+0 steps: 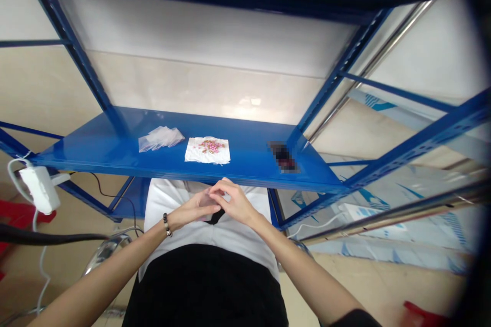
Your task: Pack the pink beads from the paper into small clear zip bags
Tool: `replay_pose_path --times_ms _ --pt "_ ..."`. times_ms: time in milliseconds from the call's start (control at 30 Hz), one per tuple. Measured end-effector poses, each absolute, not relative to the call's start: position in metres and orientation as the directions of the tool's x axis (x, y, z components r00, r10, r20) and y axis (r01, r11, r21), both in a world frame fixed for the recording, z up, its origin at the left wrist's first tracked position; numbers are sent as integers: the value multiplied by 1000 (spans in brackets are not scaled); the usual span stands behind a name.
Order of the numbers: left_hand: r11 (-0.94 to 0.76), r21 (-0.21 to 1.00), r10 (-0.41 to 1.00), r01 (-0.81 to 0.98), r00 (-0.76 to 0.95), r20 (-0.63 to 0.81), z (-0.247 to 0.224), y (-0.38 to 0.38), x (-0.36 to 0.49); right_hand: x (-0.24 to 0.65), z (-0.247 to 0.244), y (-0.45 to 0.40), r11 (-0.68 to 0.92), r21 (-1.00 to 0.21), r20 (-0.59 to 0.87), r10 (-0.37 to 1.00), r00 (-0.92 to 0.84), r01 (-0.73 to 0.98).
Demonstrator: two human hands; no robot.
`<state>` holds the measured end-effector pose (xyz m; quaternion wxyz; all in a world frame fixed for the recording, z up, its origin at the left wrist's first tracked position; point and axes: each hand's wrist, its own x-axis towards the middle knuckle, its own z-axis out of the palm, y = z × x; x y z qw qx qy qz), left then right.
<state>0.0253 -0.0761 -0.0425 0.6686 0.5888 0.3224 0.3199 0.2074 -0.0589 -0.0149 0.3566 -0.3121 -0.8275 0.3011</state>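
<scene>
My left hand (194, 209) and my right hand (232, 201) meet just below the front edge of the blue metal shelf (115, 150), fingers pinched together on a small clear plastic bag (207, 198) that is hard to make out. A bead bracelet (166, 225) sits on my left wrist. On the shelf beyond my hands lies a white cloth (207, 150) with a heap of small pink pieces on it. Left of the cloth lies a pile of clear plastic bags (160, 138).
A dark blurred object (283, 157) lies at the shelf's right end. Blue shelf uprights (337, 69) rise on both sides. A white power adapter (38, 189) with a cable hangs at the shelf's left corner. Metal rails (402, 209) run on the right.
</scene>
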Motion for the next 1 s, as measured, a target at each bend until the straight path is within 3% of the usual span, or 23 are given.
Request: replay_pose_path --times_ms 133,367,567,733,1000 --pt "72 996 805 -45 592 -32 -42 -82 26 206 -13 -70 626 -708 377 727 -574 328" --pt "7 999 861 -46 508 17 -54 -70 26 203 -12 -66 732 -562 383 644 -663 387" --pt "-5 999 939 -41 343 19 -55 -59 23 214 -13 -43 693 -614 529 716 -455 377" --pt "96 985 951 -143 304 -48 -34 -63 11 232 -13 23 629 -560 617 751 -236 539" --pt "145 938 956 -314 290 -50 -31 -52 7 229 -10 127 557 -398 519 792 -322 729"
